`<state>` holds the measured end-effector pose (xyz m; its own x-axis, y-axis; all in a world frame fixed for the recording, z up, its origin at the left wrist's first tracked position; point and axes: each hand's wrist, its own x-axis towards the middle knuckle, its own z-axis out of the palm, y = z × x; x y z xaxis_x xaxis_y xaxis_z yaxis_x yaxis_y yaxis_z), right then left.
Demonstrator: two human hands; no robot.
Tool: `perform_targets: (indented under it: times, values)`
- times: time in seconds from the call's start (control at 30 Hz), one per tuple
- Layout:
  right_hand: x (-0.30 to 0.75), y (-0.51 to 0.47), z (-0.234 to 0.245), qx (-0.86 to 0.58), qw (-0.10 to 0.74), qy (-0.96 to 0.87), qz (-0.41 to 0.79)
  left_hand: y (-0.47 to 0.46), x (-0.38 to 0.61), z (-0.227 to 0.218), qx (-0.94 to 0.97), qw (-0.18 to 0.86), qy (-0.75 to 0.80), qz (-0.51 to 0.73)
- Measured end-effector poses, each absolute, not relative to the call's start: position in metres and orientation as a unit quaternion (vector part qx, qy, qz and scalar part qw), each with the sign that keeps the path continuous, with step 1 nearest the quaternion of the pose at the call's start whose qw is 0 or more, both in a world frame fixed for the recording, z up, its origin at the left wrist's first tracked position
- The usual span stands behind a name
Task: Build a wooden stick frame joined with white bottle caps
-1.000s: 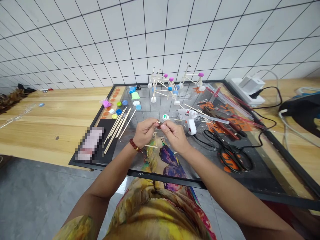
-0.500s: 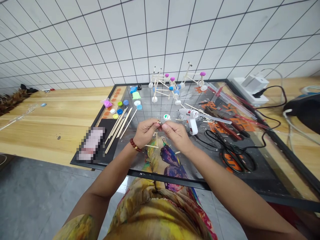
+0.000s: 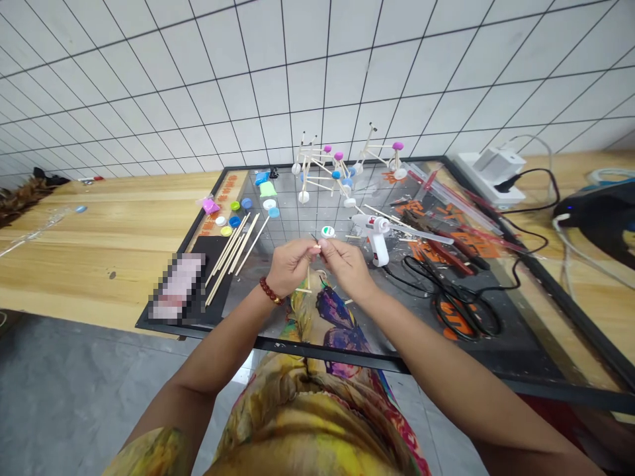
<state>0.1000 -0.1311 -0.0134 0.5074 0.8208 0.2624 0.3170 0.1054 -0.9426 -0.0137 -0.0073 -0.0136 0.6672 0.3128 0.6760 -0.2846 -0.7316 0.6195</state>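
Over the near part of the black-framed board (image 3: 208, 330), in the head view, both forearms reach forward from the lower corners and converge, so that the hands meet at the fingertips. The left hand (image 3: 290, 266) is turned with its back to the camera. Its wrist is bent a little inward and carries a red bead bracelet (image 3: 270, 291), and its thumb and forefinger are closed narrow in a pinch. The right hand (image 3: 348, 264) mirrors it, knuckles up, with the remaining fingers curled loosely under and the fingertips (image 3: 323, 246) pressed to those of the left. Between the two pinches sits the top of a small stick frame (image 3: 307, 277). One thin stick hangs straight down below the fingers and a short crosspiece lies level at its foot, just above the board. A dark sliver pokes up past the fingertips, too small to tell what it is.

Just beyond the fingertips lies a white cap (image 3: 328, 232), and beyond the right hand a white glue gun (image 3: 376, 233) with its cable running away to the right. A row of loose sticks (image 3: 237, 248) lies to the left of the left hand, with coloured bottle caps (image 3: 233, 215) beyond them. Well beyond both hands, by the tiled wall, stand finished stick models (image 3: 322, 173). Black scissors (image 3: 461, 311) lie to the right of the right forearm.
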Motion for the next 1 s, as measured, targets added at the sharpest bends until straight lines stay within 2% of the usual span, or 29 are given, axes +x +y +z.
perform_targets:
  times: [0.23,0.73,0.83,0.93,1.0]
  values:
    - [0.096,-0.133,-0.01,-0.624,0.583,-0.478,0.205,-0.002,-0.013,-0.018,0.816,0.393,0.037,0.421]
    - [0.094,-0.132,-0.01,-0.616,0.596,-0.452,0.246,-0.004,-0.015,-0.01,0.827,0.425,0.034,0.366]
    - [0.096,-0.133,-0.004,-0.7,0.52,-0.468,0.14,-0.002,-0.014,-0.014,0.805,0.452,0.069,0.378]
    - [0.101,-0.138,0.011,-0.815,0.346,-0.463,0.049,0.006,-0.011,-0.02,0.759,0.491,0.113,0.412]
    - [0.104,-0.145,0.018,-0.861,0.22,-0.455,0.049,0.015,-0.008,-0.024,0.726,0.515,0.142,0.434]
